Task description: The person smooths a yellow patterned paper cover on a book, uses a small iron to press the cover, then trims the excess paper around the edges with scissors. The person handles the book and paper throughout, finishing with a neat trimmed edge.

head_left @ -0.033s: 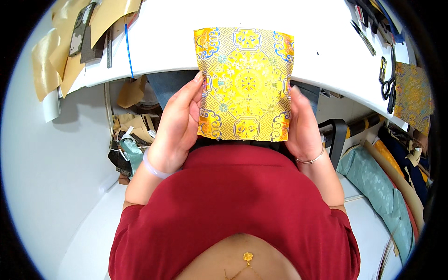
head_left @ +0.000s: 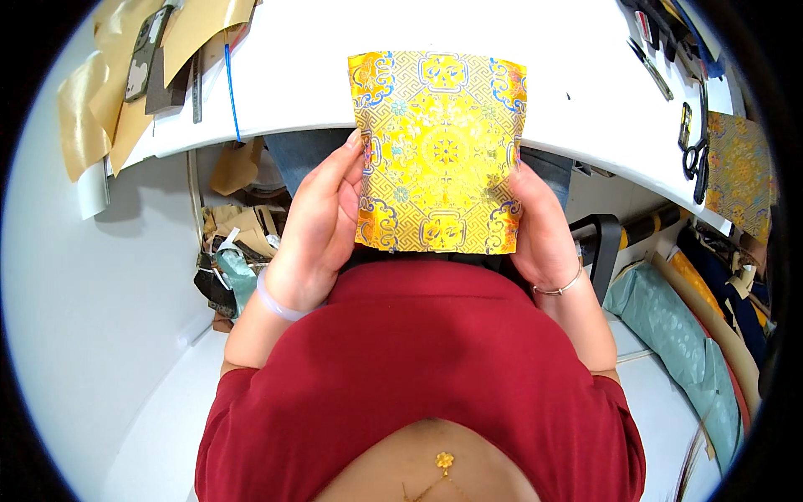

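A yellow patterned panel [head_left: 443,151] was held up between two hands, its decorated face turned to the camera and its sides kept nearly upright. It was seen across the near rim of the bench [head_left: 577,84], with its lower half above the lap; whether it was propped against that rim could not be told.

The left edge was grasped by the left hand [head_left: 322,205], with the thumb laid along the border and the fingers [head_left: 348,198] bent behind. The right edge was gripped by the right hand [head_left: 542,222], its thumb tip pressed just onto the front; the fingers behind were hidden, so their reach could not be judged.

For a steady hold, light and equal pressure seemed to be called for on both sides, since a slight bow could easily be put into the panel by a harder squeeze. The thumbs were best kept on the border, so that the central round design was left uncovered and unrubbed. The lower corners, gripped by neither thumb, were thought likeliest to be bent. The scissors [head_left: 693,159] and the cutter [head_left: 685,124] were lying well apart, at the right of the bench.
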`<state>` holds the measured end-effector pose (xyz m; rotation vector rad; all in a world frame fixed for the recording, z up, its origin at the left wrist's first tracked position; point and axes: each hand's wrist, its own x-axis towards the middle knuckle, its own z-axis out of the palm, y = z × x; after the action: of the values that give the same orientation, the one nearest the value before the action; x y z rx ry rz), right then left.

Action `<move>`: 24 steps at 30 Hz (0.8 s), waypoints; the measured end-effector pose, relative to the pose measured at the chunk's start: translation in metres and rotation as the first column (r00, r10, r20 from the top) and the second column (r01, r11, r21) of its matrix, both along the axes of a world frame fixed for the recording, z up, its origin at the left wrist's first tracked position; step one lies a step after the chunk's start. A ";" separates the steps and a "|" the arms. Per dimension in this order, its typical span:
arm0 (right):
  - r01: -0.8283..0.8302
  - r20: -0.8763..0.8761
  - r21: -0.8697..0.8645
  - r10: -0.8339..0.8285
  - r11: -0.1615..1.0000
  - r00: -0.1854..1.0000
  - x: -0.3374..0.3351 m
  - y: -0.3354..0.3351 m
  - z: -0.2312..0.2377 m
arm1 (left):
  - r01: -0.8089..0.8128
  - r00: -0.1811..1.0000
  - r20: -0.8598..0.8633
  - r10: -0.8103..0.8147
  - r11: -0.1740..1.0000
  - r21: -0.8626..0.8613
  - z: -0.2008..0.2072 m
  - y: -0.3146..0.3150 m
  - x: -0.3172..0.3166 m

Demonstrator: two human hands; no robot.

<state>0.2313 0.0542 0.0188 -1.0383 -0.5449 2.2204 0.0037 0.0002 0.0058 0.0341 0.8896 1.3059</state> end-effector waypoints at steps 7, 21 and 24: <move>-0.033 0.081 0.015 0.032 0.999 0.996 0.001 0.000 0.014 | 0.024 0.994 0.112 -0.018 0.998 -0.053 0.001 -0.007 -0.013; -0.023 -0.013 0.121 0.025 0.992 1.000 0.000 0.009 0.043 | 0.150 0.411 -0.907 -0.086 0.988 -0.026 0.071 -0.019 -0.037; -0.023 -0.005 0.148 0.024 0.989 1.000 -0.001 0.011 0.045 | 0.238 -0.172 -0.939 0.299 0.937 0.255 0.104 -0.016 -0.022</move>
<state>0.2301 0.0649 0.0643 -0.9514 -0.7107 2.1669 -0.0181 -0.0159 0.1096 1.6796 2.0053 1.2889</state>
